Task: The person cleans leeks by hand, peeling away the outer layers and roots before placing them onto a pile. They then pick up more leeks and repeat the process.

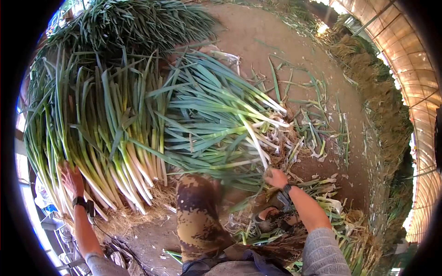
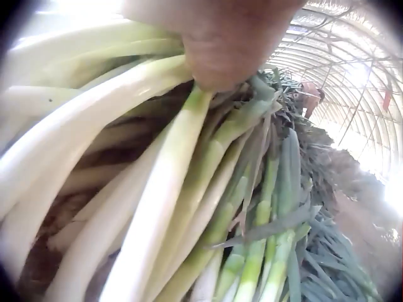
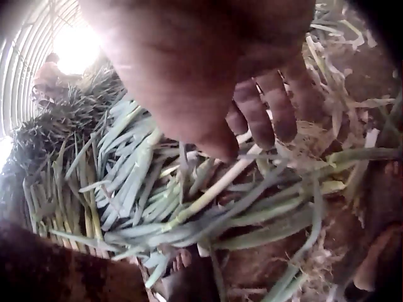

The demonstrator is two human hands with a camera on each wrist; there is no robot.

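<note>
Long green onions (image 1: 133, 165) with white stems and stringy roots lie in a thick row at the left. My left hand (image 1: 72, 181) is among their stems, fingers round the pale stalks; in the left wrist view a fingertip meets a stem (image 2: 182, 145), and the other fingers are hidden. A second, looser pile of green onions (image 1: 221, 110) spreads before me, roots to the right. My right hand (image 1: 276, 178) is beside the white end of an onion (image 1: 256, 142) on that pile. Its fingers (image 3: 255, 113) hang loosely bent in the right wrist view.
Stripped leaves (image 1: 317, 124) litter the earth floor to the right. More trimmings (image 1: 331, 193) lie by my right foot. A heap of dark green tops (image 1: 124, 27) stands behind the row. My camouflage-clad knee (image 1: 198, 211) is between my hands. Another person (image 3: 50, 78) is farther off.
</note>
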